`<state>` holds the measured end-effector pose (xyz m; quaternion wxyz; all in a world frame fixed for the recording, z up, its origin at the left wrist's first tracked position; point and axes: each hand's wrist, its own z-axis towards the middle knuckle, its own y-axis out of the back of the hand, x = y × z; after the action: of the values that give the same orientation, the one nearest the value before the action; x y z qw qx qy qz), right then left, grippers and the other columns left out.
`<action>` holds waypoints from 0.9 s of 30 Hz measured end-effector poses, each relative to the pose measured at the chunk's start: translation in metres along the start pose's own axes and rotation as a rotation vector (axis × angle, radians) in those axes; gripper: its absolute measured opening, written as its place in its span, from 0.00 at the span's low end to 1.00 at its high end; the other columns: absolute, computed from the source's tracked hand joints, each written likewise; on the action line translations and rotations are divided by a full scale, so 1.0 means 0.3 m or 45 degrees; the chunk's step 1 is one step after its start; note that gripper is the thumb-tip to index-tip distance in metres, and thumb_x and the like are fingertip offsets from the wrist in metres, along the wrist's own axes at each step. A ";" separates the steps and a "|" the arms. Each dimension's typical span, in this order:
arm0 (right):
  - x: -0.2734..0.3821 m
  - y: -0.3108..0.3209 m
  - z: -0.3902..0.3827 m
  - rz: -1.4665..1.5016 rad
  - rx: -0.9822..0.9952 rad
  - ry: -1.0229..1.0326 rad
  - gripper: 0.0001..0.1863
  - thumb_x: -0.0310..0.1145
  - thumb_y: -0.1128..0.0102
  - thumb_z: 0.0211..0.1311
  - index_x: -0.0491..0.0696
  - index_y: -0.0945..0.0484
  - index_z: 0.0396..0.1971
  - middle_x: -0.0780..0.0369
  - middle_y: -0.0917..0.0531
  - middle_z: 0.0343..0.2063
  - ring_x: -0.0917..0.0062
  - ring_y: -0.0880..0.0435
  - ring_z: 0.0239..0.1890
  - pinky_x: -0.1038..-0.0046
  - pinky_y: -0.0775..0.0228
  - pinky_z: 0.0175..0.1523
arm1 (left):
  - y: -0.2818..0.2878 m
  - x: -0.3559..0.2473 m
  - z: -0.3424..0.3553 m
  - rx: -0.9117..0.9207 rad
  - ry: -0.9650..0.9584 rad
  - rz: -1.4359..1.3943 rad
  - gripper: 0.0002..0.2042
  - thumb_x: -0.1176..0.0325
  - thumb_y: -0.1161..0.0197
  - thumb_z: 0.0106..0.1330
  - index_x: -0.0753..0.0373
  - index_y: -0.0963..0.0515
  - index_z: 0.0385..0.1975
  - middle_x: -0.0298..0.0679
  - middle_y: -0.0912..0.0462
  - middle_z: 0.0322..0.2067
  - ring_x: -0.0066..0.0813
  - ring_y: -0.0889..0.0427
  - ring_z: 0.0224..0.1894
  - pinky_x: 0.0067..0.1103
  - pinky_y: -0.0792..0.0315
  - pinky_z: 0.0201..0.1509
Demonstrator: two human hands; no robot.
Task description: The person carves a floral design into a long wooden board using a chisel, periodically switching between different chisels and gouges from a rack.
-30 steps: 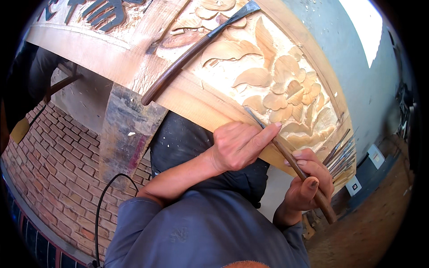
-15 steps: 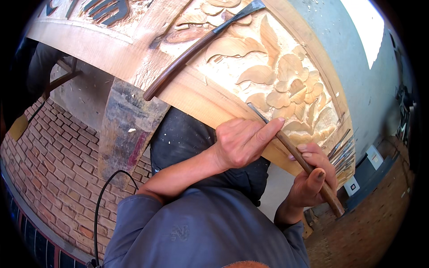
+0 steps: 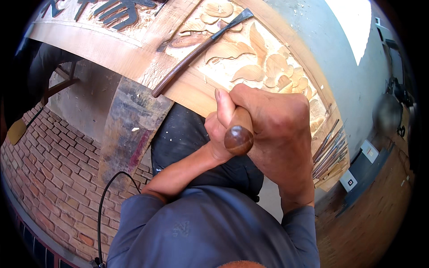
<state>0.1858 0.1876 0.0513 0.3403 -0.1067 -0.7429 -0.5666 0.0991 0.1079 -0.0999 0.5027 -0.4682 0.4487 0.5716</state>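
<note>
My right hand grips a wooden-handled chisel upright, its round end toward the camera. My left hand is curled behind it on the same tool, mostly hidden, as are the blade and its contact point. Under both hands lies a pale wooden panel with raised carved leaves and petals. A long dark-handled flat chisel rests diagonally across the panel, above my hands.
Several slim carving tools lie on the panel's right end. Dark raised carving fills the upper left. A worn board stands below the panel. A black cable loops over the brick floor. A dark-clad leg shows far left.
My right hand has swung up and left, bringing the chisel from a slant to upright with its handle end toward the camera. It now covers much of my left hand and the carving beneath.
</note>
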 end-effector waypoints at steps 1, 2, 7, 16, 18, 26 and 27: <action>0.003 0.008 -0.008 -0.003 -0.006 0.000 0.06 0.24 0.29 0.73 0.41 0.14 0.33 0.61 0.18 0.21 0.72 0.15 0.22 0.68 0.25 0.31 | 0.001 0.005 -0.003 -0.024 0.053 -0.030 0.10 0.74 0.26 0.72 0.71 0.14 0.49 0.46 0.13 0.29 0.43 0.09 0.28 0.30 0.18 0.32; -0.002 0.026 -0.017 0.061 0.012 -0.070 0.06 0.26 0.29 0.73 0.41 0.13 0.33 0.60 0.16 0.22 0.71 0.14 0.23 0.69 0.25 0.32 | -0.004 0.014 -0.024 -0.017 0.141 -0.045 0.10 0.75 0.27 0.72 0.71 0.14 0.49 0.46 0.12 0.30 0.43 0.09 0.28 0.30 0.18 0.32; -0.099 0.005 -0.184 0.151 -0.305 -0.003 0.08 0.28 0.23 0.66 0.45 0.15 0.31 0.60 0.11 0.26 0.67 0.11 0.24 0.66 0.22 0.30 | -0.006 0.020 -0.008 0.068 -0.274 0.141 0.15 0.85 0.32 0.65 0.71 0.13 0.51 0.42 0.12 0.28 0.38 0.09 0.27 0.29 0.18 0.32; -0.166 0.037 -0.270 0.162 -0.287 0.072 0.12 0.32 0.33 0.68 0.40 0.15 0.26 0.55 0.08 0.28 0.65 0.09 0.26 0.69 0.19 0.33 | -0.011 0.042 -0.040 0.268 -0.421 0.295 0.12 0.68 0.24 0.72 0.66 0.12 0.51 0.34 0.11 0.26 0.29 0.12 0.24 0.26 0.22 0.27; -0.184 0.063 -0.333 0.258 -0.221 0.160 0.08 0.28 0.28 0.66 0.39 0.14 0.31 0.53 0.08 0.31 0.64 0.09 0.26 0.68 0.15 0.32 | -0.015 0.046 -0.044 0.308 -0.484 0.306 0.13 0.70 0.24 0.70 0.65 0.11 0.52 0.33 0.13 0.25 0.26 0.15 0.22 0.24 0.25 0.25; -0.304 -0.028 -0.539 0.587 -0.444 0.133 0.18 0.37 0.38 0.79 0.36 0.15 0.34 0.48 0.07 0.33 0.67 0.09 0.25 0.66 0.13 0.30 | 0.003 0.033 -0.017 0.619 -0.700 0.280 0.18 0.69 0.20 0.66 0.65 0.10 0.55 0.33 0.13 0.26 0.24 0.16 0.26 0.20 0.27 0.27; -0.305 -0.040 -0.549 0.633 -0.470 0.090 0.19 0.38 0.39 0.81 0.36 0.15 0.34 0.47 0.08 0.33 0.67 0.09 0.25 0.66 0.13 0.30 | 0.002 0.034 -0.016 0.613 -0.695 0.275 0.19 0.68 0.20 0.66 0.66 0.10 0.55 0.34 0.13 0.27 0.25 0.15 0.26 0.20 0.25 0.28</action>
<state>0.3110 0.0537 0.0056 0.4690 -0.3252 -0.5662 -0.5947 0.0982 0.1048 -0.1107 0.6362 -0.1170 0.4665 0.6033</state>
